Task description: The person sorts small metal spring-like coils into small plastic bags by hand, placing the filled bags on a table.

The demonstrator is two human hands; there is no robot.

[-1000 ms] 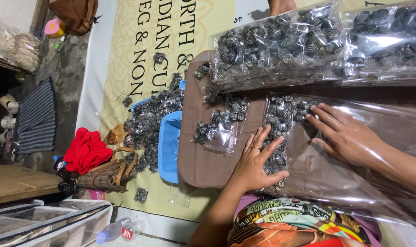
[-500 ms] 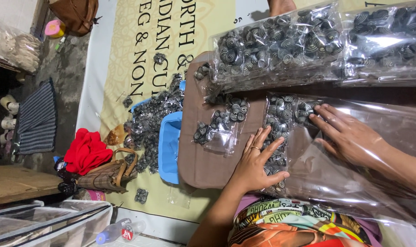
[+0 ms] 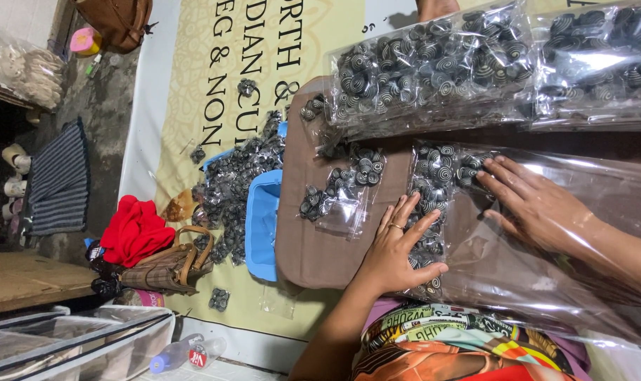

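Note:
My left hand (image 3: pixel 397 248), with a ring on one finger, lies flat with fingers spread on a clear plastic bag (image 3: pixel 518 268) of small black-and-white spiral pieces (image 3: pixel 440 169). My right hand (image 3: pixel 539 206) rests palm down on the same bag, its fingertips on the spiral pieces. The bag lies on a brown board (image 3: pixel 313 247) across my lap. A smaller clear packet of spiral pieces (image 3: pixel 342 187) sits on the board just left of my left hand.
Two full bags of spiral pieces (image 3: pixel 433 63) (image 3: pixel 595 56) lie beyond the board. A blue tray (image 3: pixel 263 226) and a loose heap of packets (image 3: pixel 229 190) sit on the printed banner. Red cloth (image 3: pixel 133 229), a woven handbag (image 3: pixel 167 267) and clear bins (image 3: pixel 74 346) are at left.
My right hand has slid slightly along the bag toward the spiral pieces. My left hand stays flat in the same spot.

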